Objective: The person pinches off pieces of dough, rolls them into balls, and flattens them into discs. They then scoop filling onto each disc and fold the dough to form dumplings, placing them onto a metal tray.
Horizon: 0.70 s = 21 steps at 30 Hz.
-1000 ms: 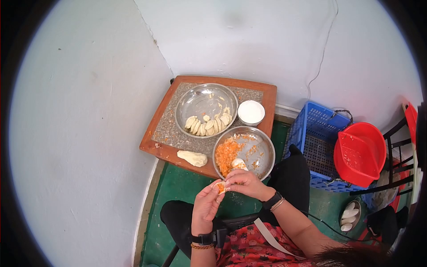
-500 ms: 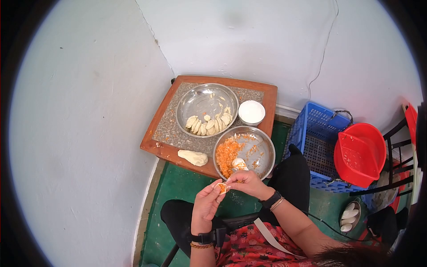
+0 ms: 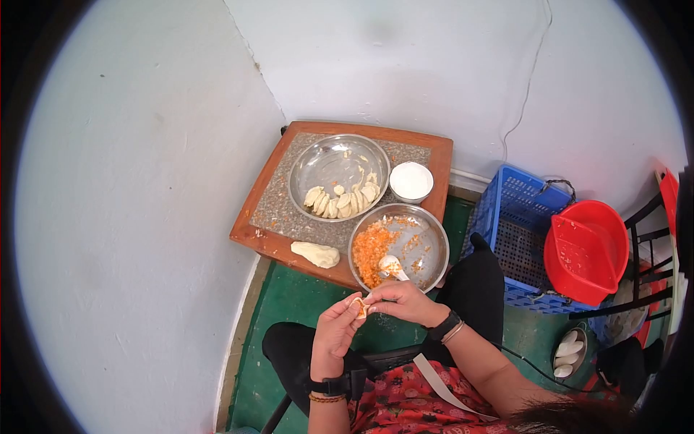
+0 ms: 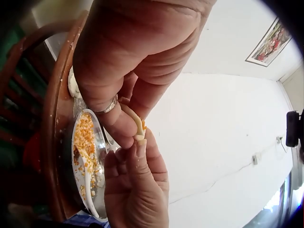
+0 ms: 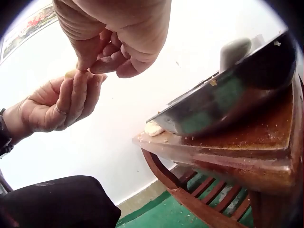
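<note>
The left hand (image 3: pixel 336 327) holds a small dough wrapper (image 3: pixel 362 308) with orange filling inside. At the wrapper's edge the right hand (image 3: pixel 406 302) pinches the dough between thumb and fingers. Both hands are in front of the table, just below the bowl of orange filling (image 3: pixel 433 266), in which a white spoon (image 3: pixel 391 265) lies. In the left wrist view, the folded wrapper (image 4: pixel 138 124) shows a bit of orange between the fingertips. Much of it is hidden by fingers in the right wrist view.
On the table (image 3: pixel 244 226) are a metal tray (image 3: pixel 334 155) with several filled dumplings, a bowl of white powder (image 3: pixel 410 181) and a dough lump (image 3: pixel 316 254). A blue crate (image 3: pixel 512 189) and red basins (image 3: pixel 585 249) are on the right.
The right hand's fingers have shifted along the wrapper's edge, and the wrapper looks more folded. The spoon in the filling bowl shows more of its handle.
</note>
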Each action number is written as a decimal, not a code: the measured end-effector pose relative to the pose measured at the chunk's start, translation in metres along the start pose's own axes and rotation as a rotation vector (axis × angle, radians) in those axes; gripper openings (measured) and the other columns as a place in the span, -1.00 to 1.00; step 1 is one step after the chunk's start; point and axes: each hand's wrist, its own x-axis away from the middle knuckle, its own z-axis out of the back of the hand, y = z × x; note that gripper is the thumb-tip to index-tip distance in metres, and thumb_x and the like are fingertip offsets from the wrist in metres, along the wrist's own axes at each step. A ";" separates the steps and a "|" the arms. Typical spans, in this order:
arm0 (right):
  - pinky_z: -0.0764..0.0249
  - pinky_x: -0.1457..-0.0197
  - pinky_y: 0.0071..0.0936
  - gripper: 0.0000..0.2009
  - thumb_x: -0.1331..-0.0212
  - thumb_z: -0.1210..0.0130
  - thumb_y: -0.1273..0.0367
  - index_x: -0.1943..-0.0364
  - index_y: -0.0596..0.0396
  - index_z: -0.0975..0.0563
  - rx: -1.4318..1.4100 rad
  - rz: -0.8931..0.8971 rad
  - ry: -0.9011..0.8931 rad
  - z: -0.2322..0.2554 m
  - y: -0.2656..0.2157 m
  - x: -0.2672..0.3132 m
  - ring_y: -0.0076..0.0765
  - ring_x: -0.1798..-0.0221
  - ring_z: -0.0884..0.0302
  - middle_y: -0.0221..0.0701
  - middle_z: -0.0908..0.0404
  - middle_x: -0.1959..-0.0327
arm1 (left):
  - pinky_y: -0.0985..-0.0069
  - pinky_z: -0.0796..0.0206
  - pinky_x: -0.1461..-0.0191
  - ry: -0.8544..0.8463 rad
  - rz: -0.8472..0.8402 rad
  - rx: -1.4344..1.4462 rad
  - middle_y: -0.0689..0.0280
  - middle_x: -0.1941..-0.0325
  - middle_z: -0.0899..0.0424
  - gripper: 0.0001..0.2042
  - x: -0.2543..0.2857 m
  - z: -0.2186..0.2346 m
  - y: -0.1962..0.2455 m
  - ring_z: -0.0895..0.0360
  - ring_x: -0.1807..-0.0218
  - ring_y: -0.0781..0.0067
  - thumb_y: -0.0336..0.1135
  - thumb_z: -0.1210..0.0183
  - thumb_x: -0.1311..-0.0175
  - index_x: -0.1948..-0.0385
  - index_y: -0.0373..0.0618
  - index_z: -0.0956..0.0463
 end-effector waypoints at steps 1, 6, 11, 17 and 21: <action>-0.44 0.17 -0.52 -0.85 -0.08 -0.15 0.42 0.26 0.14 -0.58 -0.013 -0.008 -0.004 0.000 0.000 0.000 -0.41 0.24 -0.55 -0.35 -0.61 0.31 | 0.67 -0.49 0.17 -0.009 0.006 0.000 0.19 0.19 -0.59 -0.75 0.001 0.000 0.001 -0.59 0.22 0.44 -0.49 -0.07 -0.23 0.07 -0.37 -0.42; -0.44 0.18 -0.51 -0.81 -0.09 -0.13 0.44 0.20 0.14 -0.56 0.022 0.038 -0.013 0.003 0.004 0.000 -0.40 0.26 -0.54 -0.36 -0.59 0.33 | 0.66 -0.49 0.18 -0.088 0.024 0.002 0.16 0.15 -0.58 -0.72 0.001 0.002 0.002 -0.59 0.21 0.40 -0.51 -0.06 -0.23 0.03 -0.38 -0.40; -0.43 0.18 -0.48 -0.79 -0.10 -0.12 0.44 0.16 0.14 -0.54 0.004 0.127 -0.034 0.002 0.005 0.001 -0.35 0.26 -0.52 -0.34 -0.56 0.32 | 0.66 -0.49 0.17 -0.060 0.019 -0.042 0.15 0.12 -0.58 -0.69 0.004 0.000 0.001 -0.60 0.19 0.39 -0.52 -0.06 -0.22 -0.01 -0.37 -0.37; -0.42 0.17 -0.47 -0.81 -0.10 -0.12 0.45 0.18 0.14 -0.54 0.061 0.131 -0.050 0.001 -0.001 0.001 -0.35 0.24 -0.52 -0.34 -0.55 0.30 | 0.63 -0.48 0.15 -0.037 -0.009 -0.106 0.20 0.10 -0.58 -0.64 0.007 -0.001 0.002 -0.60 0.18 0.41 -0.50 -0.10 -0.20 -0.06 -0.30 -0.34; -0.42 0.18 -0.47 -0.85 -0.11 -0.11 0.44 0.23 0.14 -0.54 0.067 0.139 -0.058 0.002 -0.001 0.002 -0.35 0.25 -0.52 -0.34 -0.54 0.32 | 0.59 -0.48 0.13 -0.026 0.002 -0.138 0.23 0.11 -0.58 -0.64 0.006 0.001 0.000 -0.59 0.17 0.43 -0.49 -0.11 -0.20 -0.06 -0.25 -0.35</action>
